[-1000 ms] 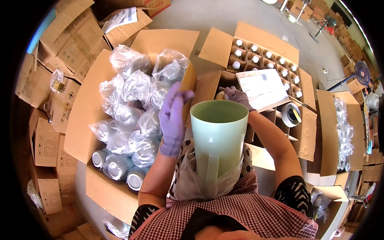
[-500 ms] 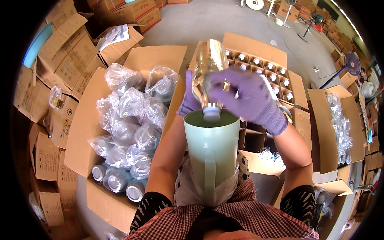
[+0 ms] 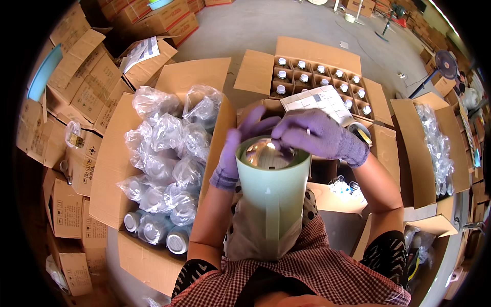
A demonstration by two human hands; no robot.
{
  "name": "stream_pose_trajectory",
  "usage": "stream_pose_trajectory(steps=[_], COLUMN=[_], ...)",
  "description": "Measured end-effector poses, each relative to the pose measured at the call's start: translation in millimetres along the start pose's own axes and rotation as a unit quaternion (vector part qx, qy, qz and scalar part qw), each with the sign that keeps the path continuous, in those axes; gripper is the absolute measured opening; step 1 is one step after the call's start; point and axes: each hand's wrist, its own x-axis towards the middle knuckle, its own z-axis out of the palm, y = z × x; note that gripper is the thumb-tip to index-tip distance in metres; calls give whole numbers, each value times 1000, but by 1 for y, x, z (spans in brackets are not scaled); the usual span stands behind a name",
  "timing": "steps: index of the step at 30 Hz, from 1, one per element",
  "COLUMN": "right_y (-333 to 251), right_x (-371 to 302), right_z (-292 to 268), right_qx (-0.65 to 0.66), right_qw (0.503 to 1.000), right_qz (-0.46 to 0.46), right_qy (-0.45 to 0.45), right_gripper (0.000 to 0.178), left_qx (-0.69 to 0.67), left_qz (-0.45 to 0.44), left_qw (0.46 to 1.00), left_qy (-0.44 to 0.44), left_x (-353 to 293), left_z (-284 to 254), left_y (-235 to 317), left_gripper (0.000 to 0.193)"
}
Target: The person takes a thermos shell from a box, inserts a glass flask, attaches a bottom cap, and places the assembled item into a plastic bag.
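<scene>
Pale green jug [image 3: 271, 204] upright on the lap, long axis vertical, mouth up. Left hand [image 3: 236, 153] wrapped around the rim's left side; right hand [image 3: 319, 138] just above the mouth, fingertips pinched on the shiny metal liner [image 3: 267, 153] directly beneath. Liner's lower part hidden inside the jug; jug base buried in a plastic bag [image 3: 245, 240].

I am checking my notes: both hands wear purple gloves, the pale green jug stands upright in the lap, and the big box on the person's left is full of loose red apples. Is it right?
Not quite. The head view shows the big box holding items wrapped in clear plastic bags, not apples. The rest stands: left hand and right hand in purple gloves, pale green jug upright.
</scene>
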Motion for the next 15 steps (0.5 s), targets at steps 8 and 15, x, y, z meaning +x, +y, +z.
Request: stream_pose_trajectory(steps=[8, 15], right_y=[-31, -23], right_x=[-18, -40], right_z=[-2, -7], right_qx=[-108, -62], right_qw=[991, 989], right_qz=[-48, 13], right_qy=[-62, -137], right_gripper=[38, 46], left_qx=[64, 40], left_qz=[18, -7], left_qw=[998, 999], left_qy=[-8, -23], left_x=[-14, -27], left_z=[37, 28], left_y=[7, -2], left_gripper=[74, 69])
